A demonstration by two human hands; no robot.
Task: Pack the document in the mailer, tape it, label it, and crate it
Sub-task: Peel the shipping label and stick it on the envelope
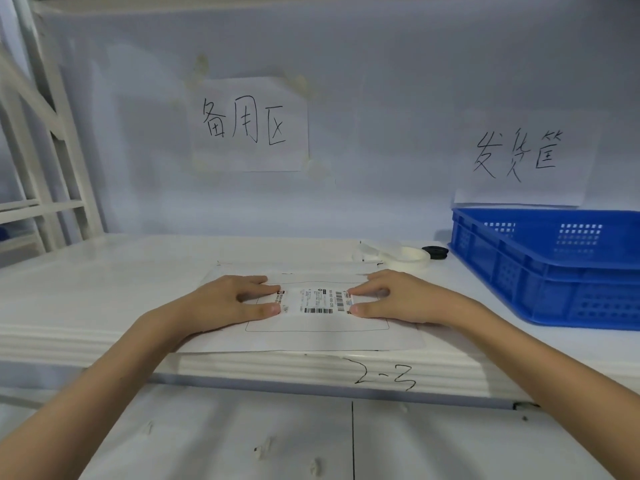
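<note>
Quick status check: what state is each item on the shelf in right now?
Mailer: flat on the shelf.
Label: on the mailer, inside its printed frame.
Left hand: fingers press the label's left end.
Right hand: fingers press the label's right end.
Tape roll: lying flat behind the mailer.
Blue crate: open; contents hidden.

A packing and shipping station in a warehouse: white metal shelf (104,271) marked "2-3", handwritten paper signs (249,124) taped to the back wall, blue plastic crate (540,271), tape roll (408,258), barcoded shipping label (317,300).
</note>
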